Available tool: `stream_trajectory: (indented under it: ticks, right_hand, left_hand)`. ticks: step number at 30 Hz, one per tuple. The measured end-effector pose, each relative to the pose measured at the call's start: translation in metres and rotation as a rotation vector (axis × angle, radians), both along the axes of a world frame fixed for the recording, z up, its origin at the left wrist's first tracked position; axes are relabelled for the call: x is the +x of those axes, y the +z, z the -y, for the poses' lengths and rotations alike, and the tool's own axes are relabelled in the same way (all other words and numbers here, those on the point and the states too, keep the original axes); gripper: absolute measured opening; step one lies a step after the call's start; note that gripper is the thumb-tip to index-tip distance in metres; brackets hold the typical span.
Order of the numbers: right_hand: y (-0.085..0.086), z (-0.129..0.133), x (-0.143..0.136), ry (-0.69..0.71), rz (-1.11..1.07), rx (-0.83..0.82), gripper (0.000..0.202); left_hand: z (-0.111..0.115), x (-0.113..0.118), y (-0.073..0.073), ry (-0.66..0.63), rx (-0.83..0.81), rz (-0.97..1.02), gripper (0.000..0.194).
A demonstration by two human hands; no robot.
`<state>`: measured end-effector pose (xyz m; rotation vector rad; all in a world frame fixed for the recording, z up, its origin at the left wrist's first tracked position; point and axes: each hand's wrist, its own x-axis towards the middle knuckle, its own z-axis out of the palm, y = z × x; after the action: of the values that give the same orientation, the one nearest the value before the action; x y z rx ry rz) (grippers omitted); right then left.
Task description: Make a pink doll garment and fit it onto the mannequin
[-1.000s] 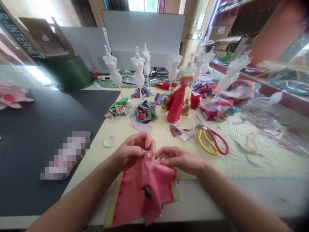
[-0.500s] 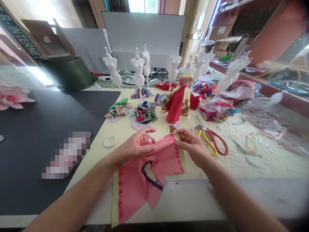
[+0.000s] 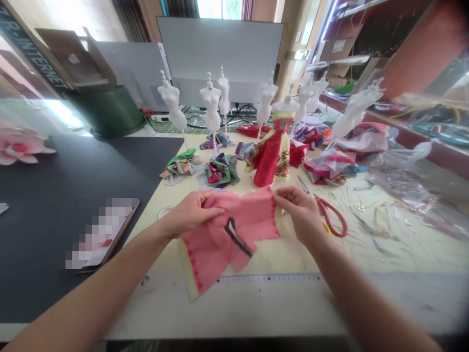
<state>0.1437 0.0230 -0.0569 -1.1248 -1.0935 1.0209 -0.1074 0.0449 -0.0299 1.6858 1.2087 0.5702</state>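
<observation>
A small pink garment piece (image 3: 216,239), with pale yellow side edges and a dark-trimmed slit, is stretched between my two hands above the table. My left hand (image 3: 196,210) grips its upper left part, thumb on top and fingers tucked behind. At the upper right corner, my right hand (image 3: 295,205) pinches the yellow edge. Just beyond that hand lie scissors (image 3: 331,217) with red and yellow handles, partly hidden by it. A transparent ruler (image 3: 269,278) lies below the cloth. Behind my left wrist a white ring (image 3: 164,212) is partly covered.
Several white mini mannequins (image 3: 211,105) stand at the back, one wearing a red and yellow dress (image 3: 269,156). Fabric bundles (image 3: 222,171) lie around their bases. To the right are plastic bags (image 3: 406,190); to the left are a black mat (image 3: 91,171) and a phone-like object (image 3: 106,234).
The cloth has been lifted and pulled wider, its lower edge rising off the ruler. My left hand has moved left and closed on the cloth; my right has shifted slightly right.
</observation>
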Motion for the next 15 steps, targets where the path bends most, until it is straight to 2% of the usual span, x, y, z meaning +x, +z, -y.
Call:
stream_trajectory:
  ticks: [2, 4, 6, 8, 11, 13, 15]
  right_hand:
    - [0.011, -0.004, 0.001, -0.039, 0.031, 0.077, 0.012]
    - [0.022, -0.003, 0.004, -0.061, 0.072, 0.173, 0.009]
    - [0.028, 0.005, 0.009, -0.060, 0.164, 0.272, 0.007]
    - [0.026, 0.021, 0.014, -0.017, 0.324, 0.351, 0.005]
    - [0.008, 0.053, 0.021, 0.149, 0.539, 0.369, 0.011]
    - [-0.009, 0.074, 0.023, 0.262, 0.646, 0.296, 0.014]
    - [-0.022, 0.092, 0.022, 0.329, 0.697, 0.169, 0.018]
  left_hand:
    - [-0.007, 0.001, 0.014, 0.023, 0.261, -0.058, 0.021]
    - [-0.009, 0.000, 0.028, 0.004, 0.628, -0.114, 0.016]
    - [-0.003, -0.003, 0.036, -0.124, 0.976, -0.165, 0.009]
    - [0.010, -0.008, 0.033, -0.291, 1.212, -0.269, 0.008]
    - [0.036, -0.014, 0.009, -0.397, 1.322, -0.412, 0.016]
    - [0.054, -0.016, -0.012, -0.470, 1.220, -0.432, 0.020]
    - [0.068, -0.016, -0.029, -0.499, 1.053, -0.369, 0.027]
